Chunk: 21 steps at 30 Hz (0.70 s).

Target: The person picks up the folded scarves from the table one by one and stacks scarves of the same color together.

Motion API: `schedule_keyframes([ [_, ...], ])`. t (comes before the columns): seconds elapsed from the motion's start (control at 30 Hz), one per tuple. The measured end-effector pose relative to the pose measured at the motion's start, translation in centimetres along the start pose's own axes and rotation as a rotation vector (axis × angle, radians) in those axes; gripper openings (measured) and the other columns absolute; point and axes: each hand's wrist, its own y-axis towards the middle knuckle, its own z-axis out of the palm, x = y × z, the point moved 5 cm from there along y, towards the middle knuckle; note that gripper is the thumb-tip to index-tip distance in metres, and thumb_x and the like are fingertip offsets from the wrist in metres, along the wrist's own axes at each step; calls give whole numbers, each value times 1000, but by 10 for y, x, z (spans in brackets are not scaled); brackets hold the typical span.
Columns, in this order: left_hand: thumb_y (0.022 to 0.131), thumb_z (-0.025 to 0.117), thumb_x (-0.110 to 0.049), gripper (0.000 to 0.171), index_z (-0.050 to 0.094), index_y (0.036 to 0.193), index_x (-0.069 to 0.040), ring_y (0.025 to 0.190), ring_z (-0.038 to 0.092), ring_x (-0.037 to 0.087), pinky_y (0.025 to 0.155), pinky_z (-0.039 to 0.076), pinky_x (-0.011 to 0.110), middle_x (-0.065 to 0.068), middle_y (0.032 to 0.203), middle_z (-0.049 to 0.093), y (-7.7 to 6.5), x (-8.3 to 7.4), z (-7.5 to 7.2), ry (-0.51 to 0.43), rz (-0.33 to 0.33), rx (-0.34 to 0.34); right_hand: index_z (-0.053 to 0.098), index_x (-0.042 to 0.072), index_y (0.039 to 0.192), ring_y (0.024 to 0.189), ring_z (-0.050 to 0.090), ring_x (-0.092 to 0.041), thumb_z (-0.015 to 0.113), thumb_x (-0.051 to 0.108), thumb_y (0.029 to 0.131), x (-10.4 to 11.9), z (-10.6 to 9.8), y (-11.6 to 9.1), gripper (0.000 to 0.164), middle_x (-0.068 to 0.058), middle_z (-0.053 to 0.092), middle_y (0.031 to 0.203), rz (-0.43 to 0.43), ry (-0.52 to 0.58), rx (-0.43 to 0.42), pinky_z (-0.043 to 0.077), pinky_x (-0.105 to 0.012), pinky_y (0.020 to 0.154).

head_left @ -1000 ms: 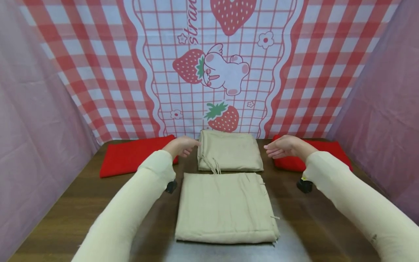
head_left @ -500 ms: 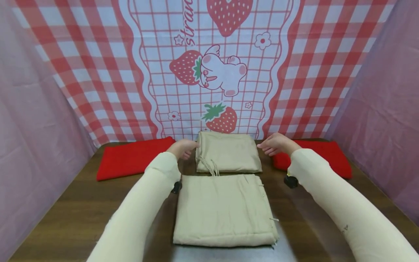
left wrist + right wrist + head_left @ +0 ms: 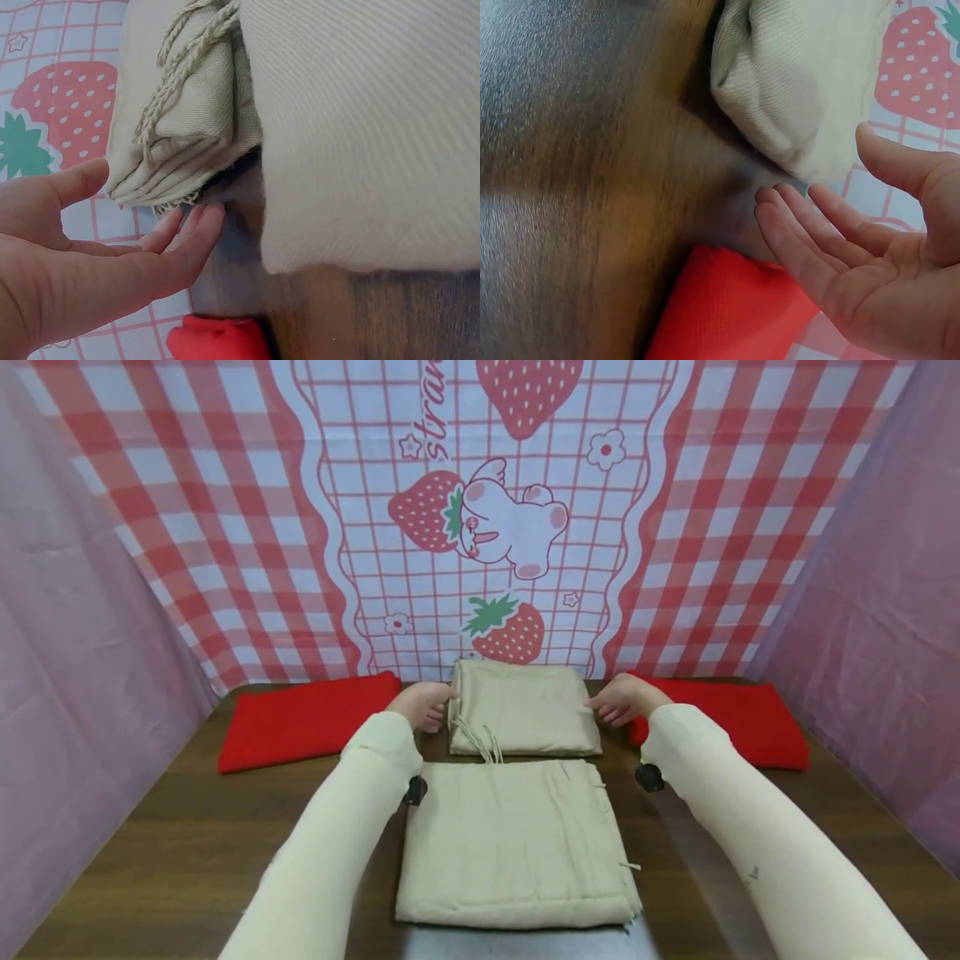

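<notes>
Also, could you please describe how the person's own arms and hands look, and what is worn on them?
The left sleeve and right sleeve are long and pale cream. The right one bears a small dark mark. A small black object shows below each cuff. The left hand and right hand wear no gloves.

I am holding my left hand (image 3: 422, 702) at the narrow gap between the left red cloth (image 3: 311, 720) and the back beige cloth (image 3: 528, 710), and my right hand (image 3: 628, 697) at the one beside the right red cloth (image 3: 731, 722). The printed curtain (image 3: 525, 527) is blocking the far side and the front beige cloth (image 3: 517, 843) the near side, while the table (image 3: 150, 852) is leaving room on both sides.
</notes>
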Motion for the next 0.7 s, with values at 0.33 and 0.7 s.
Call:
schedule_keyframes([
  [0.33, 100, 47, -24, 62, 22, 148, 7, 142, 33, 35, 116, 35, 44, 24, 153, 29, -126, -18, 21, -194, -3, 0, 28, -13, 143, 130, 45, -41, 48, 24, 99, -11, 6, 13, 61, -33, 35, 147, 52, 249, 70, 42, -44, 109],
  [0.7, 93, 58, -37, 66, 38, 139, 7, 127, 50, 35, 100, 49, 48, 22, 138, 46, -18, 8, 4, -299, -51, 63, 29, -8, 145, 93, 60, -13, 43, 23, 101, -21, 11, 23, 56, -29, 29, 152, 78, 519, 113, 38, -39, 112],
])
